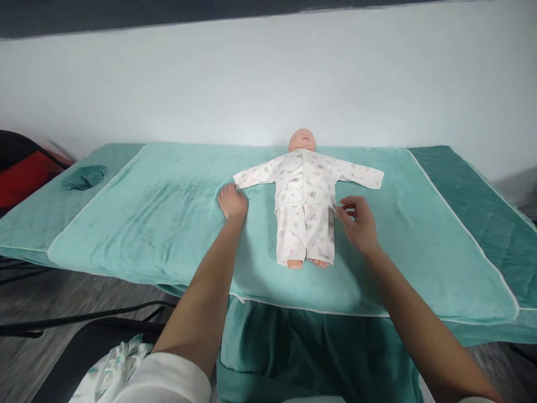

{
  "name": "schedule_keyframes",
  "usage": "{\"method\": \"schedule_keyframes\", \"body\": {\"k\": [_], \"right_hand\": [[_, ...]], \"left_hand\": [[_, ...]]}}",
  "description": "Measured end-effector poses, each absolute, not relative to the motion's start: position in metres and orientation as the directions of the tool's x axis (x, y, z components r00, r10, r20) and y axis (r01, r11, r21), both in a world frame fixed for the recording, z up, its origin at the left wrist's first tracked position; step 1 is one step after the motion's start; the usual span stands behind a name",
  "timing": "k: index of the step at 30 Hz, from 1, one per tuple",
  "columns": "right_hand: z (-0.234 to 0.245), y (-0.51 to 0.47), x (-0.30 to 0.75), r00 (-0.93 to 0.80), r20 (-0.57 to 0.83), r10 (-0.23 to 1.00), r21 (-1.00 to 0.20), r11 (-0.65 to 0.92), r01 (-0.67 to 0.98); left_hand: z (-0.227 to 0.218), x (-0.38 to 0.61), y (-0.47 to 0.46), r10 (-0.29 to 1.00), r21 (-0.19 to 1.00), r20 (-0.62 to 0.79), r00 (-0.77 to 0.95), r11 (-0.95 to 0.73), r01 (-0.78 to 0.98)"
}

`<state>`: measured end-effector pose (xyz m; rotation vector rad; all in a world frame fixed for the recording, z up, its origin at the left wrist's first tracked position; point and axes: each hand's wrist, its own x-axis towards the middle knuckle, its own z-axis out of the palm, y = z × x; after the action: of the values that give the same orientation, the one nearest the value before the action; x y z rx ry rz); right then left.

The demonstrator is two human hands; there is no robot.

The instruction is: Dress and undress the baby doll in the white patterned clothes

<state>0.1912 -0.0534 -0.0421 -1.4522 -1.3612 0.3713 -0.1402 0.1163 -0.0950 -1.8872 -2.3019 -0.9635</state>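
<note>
A baby doll (pixel 302 140) lies on its back, dressed in a white printed long-sleeved top (pixel 300 173) and matching trousers (pixel 291 232). Its sleeves stretch out to both sides, and its feet show below the trouser cuffs. My left hand (pixel 232 201) rests flat on the light green blanket (pixel 176 224), fingertips against the cuff of the sleeve on the left. On the other side, my right hand (pixel 358 224) is beside the doll's waist with curved fingers apart. Its thumb tip is at the top's side hem; whether it touches the cloth is hard to see.
The blanket covers a padded green bed (pixel 474 184) with a face hole (pixel 86 177) at its left end. A white wall (pixel 251 84) stands behind. At lower left are a black chair (pixel 62 358) and a bunched printed cloth (pixel 119 366). A red item (pixel 25 176) sits far left.
</note>
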Motion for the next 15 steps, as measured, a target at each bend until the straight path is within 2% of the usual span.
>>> {"method": "schedule_keyframes", "body": {"k": [3,7,15], "right_hand": [[-0.049,-0.016,0.205,0.404,0.367,0.838,-0.862,0.144,0.486],[-0.07,0.018,0.218,0.416,0.326,0.849,-0.829,0.045,0.558],[-0.085,0.011,0.219,0.26,0.41,0.874,-0.718,0.134,0.683]], "left_hand": [[-0.094,-0.14,0.116,0.881,0.448,0.377,-0.285,0.095,0.889],[-0.09,-0.14,0.113,0.885,0.453,0.372,-0.279,0.09,0.887],[-0.088,-0.14,0.11,0.899,0.408,0.368,-0.237,0.074,0.91]]}}
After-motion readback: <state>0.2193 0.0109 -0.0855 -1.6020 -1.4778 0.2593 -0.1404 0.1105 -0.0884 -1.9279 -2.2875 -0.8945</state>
